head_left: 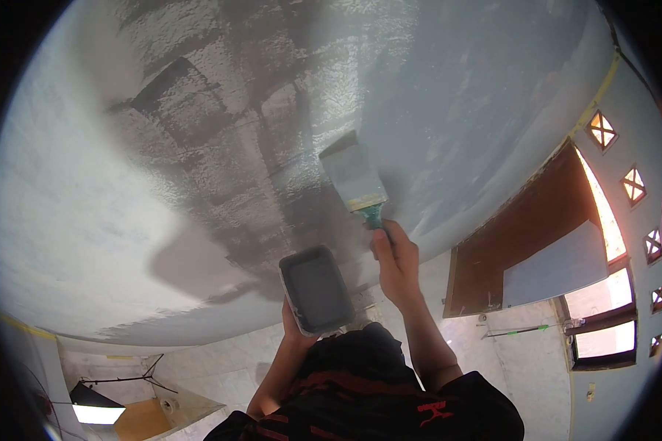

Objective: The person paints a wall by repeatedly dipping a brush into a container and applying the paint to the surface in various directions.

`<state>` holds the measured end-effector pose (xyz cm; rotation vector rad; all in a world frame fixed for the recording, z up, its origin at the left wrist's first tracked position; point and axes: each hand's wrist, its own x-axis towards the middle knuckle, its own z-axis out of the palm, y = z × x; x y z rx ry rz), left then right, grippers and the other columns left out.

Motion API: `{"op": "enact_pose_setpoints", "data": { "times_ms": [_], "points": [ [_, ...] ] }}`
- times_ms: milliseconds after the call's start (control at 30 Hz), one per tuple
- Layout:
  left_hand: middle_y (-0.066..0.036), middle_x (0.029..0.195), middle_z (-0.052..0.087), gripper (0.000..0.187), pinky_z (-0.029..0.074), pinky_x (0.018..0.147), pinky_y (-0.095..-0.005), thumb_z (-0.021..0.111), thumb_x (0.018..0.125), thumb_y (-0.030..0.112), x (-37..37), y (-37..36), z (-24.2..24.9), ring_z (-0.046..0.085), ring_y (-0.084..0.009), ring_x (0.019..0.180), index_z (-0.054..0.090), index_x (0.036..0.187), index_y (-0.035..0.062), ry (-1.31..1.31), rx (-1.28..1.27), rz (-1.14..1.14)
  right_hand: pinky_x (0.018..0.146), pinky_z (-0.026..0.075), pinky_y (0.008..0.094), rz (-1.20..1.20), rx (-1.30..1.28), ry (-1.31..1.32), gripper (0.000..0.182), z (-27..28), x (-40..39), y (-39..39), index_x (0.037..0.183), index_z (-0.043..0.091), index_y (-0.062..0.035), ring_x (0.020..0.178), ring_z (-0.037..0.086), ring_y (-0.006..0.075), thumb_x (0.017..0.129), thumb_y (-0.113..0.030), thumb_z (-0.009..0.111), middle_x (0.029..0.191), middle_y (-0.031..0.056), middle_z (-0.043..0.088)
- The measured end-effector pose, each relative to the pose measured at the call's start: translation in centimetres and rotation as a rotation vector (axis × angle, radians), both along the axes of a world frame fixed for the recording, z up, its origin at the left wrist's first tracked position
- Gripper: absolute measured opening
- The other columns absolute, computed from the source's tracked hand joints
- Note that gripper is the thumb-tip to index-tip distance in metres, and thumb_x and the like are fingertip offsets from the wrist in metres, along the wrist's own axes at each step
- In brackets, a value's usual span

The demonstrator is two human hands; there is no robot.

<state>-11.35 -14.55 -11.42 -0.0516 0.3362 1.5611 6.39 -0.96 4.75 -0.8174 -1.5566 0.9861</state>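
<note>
In my right hand [398, 259] is a wide flat paintbrush [355, 175], its green handle gripped between thumb and fingers. The grey-coated head has a yellowish band near the handle, and its dark tip lies against the broad painted surface [449, 117]. My left hand [296, 323] grips a dark rectangular tub [316, 290] from its side and underneath, with most of the fingers hidden behind it. Grey paint [318, 287] shows inside the tub. Wet, shiny grey strokes [206, 125] cover the middle of the surface, and paler grey lies to either side.
To the right stand a brown panel [493, 242], a light sheet [555, 268] and bright windows [603, 342], with small crossed openings [602, 130] beyond. A lit lamp [95, 406] on a stand is at the lower left. A green-marked pole [518, 331] lies at the lower right.
</note>
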Motion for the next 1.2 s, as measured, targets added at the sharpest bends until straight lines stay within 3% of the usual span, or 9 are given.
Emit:
{"op": "enact_pose_setpoints", "data": {
  "times_ms": [133, 200, 233, 333, 467, 600, 833, 1067, 1200],
  "points": [
    [-0.017, 0.142, 0.065, 0.057, 0.052, 0.112, -0.0561, 0.034, 0.114, 0.046, 0.0, -0.5, -0.3, 0.064, -0.0377, 0.129, 0.056, 0.148, 0.0057, -0.015, -0.05, 0.022, 0.058, 0.047, 0.0324, -0.129, 0.215, -0.255, 0.024, 4.8, 1.7, -0.3, 0.124, 0.069, 0.0014, 0.063, 0.061, 0.0156, 0.111, -0.016, 0.06, 0.078, 0.0099, 0.066],
    [-0.017, 0.142, 0.065, 0.057, 0.052, 0.112, -0.0565, 0.034, 0.114, 0.046, 0.0, -0.6, -0.1, 0.064, -0.0378, 0.129, 0.056, 0.148, 0.0058, -0.028, -0.044, 0.022, 0.06, 0.053, 0.0366, -0.286, 0.419, -0.424, 0.022, 6.2, 1.9, 0.6, 0.124, 0.07, -0.0003, 0.064, 0.069, 0.0261, 0.107, -0.013, 0.063, 0.087, 0.0166, 0.072],
    [-0.017, 0.142, 0.065, 0.058, 0.052, 0.112, -0.0568, 0.034, 0.114, 0.046, 0.2, -0.6, 0.0, 0.064, -0.0379, 0.129, 0.056, 0.148, 0.006, -0.04, -0.046, 0.018, 0.058, 0.055, 0.0393, -0.341, 0.478, -0.488, 0.024, 6.3, 1.8, 1.1, 0.125, 0.07, -0.0027, 0.064, 0.071, 0.0324, 0.104, -0.014, 0.067, 0.091, 0.0146, 0.075],
    [-0.016, 0.142, 0.065, 0.058, 0.052, 0.111, -0.0577, 0.034, 0.114, 0.047, 0.6, -0.4, 0.5, 0.064, -0.0379, 0.129, 0.057, 0.148, 0.0066, -0.078, -0.042, 0.0, 0.056, 0.056, 0.0404, -0.319, 0.562, -0.762, 0.028, 5.2, 2.0, 0.8, 0.128, 0.07, -0.0046, 0.062, 0.072, 0.0321, 0.103, -0.017, 0.067, 0.091, 0.0126, 0.076],
    [-0.016, 0.142, 0.065, 0.057, 0.052, 0.11, -0.0586, 0.035, 0.113, 0.047, 0.6, 0.0, 0.0, 0.065, -0.0379, 0.129, 0.057, 0.148, 0.0071, -0.107, -0.032, -0.009, 0.058, 0.058, 0.0445, -0.195, 0.35, -1.005, 0.03, 3.1, 2.4, 0.5, 0.13, 0.069, -0.0057, 0.065, 0.073, 0.0352, 0.103, -0.019, 0.066, 0.087, 0.0137, 0.076],
    [-0.016, 0.141, 0.066, 0.056, 0.052, 0.11, -0.0587, 0.036, 0.113, 0.046, 0.6, 0.0, 0.9, 0.066, -0.0378, 0.127, 0.058, 0.147, 0.0071, -0.119, 0.001, 0.01, 0.06, 0.058, 0.046, -0.174, 0.355, -0.941, 0.027, 3.5, 3.9, 0.0, 0.126, 0.07, -0.0039, 0.068, 0.073, 0.0373, 0.103, -0.018, 0.067, 0.086, 0.0163, 0.075],
    [-0.016, 0.139, 0.067, 0.056, 0.053, 0.109, -0.0583, 0.036, 0.113, 0.046, 0.9, -0.1, 0.8, 0.066, -0.0371, 0.127, 0.058, 0.145, 0.0065, -0.082, -0.054, 0.009, 0.061, 0.055, 0.0463, -0.313, 0.446, -0.608, 0.021, 10.2, 2.9, -0.8, 0.121, 0.071, -0.0044, 0.071, 0.072, 0.0394, 0.104, -0.016, 0.067, 0.082, 0.0191, 0.073],
    [-0.015, 0.147, 0.063, 0.061, 0.049, 0.113, -0.0584, 0.037, 0.112, 0.052, 0.8, -0.3, -0.7, 0.062, -0.0385, 0.132, 0.056, 0.151, 0.0095, -0.108, 0.042, 0.0, 0.062, 0.055, 0.0514, -0.141, 0.308, -1.011, 0.016, 5.2, 1.6, 0.9, 0.108, 0.071, -0.0082, 0.072, 0.071, 0.0407, 0.103, -0.023, 0.066, 0.076, 0.016, 0.07],
    [-0.015, 0.146, 0.064, 0.06, 0.048, 0.115, -0.0576, 0.038, 0.111, 0.051, 0.3, -0.7, -1.3, 0.062, -0.0378, 0.133, 0.057, 0.151, 0.01, -0.116, 0.004, -0.012, 0.063, 0.054, 0.051, -0.093, 0.281, -1.047, 0.017, 4.2, 3.2, 0.7, 0.107, 0.071, -0.0087, 0.071, 0.07, 0.042, 0.103, -0.025, 0.066, 0.076, 0.017, 0.07]
  ]
}}
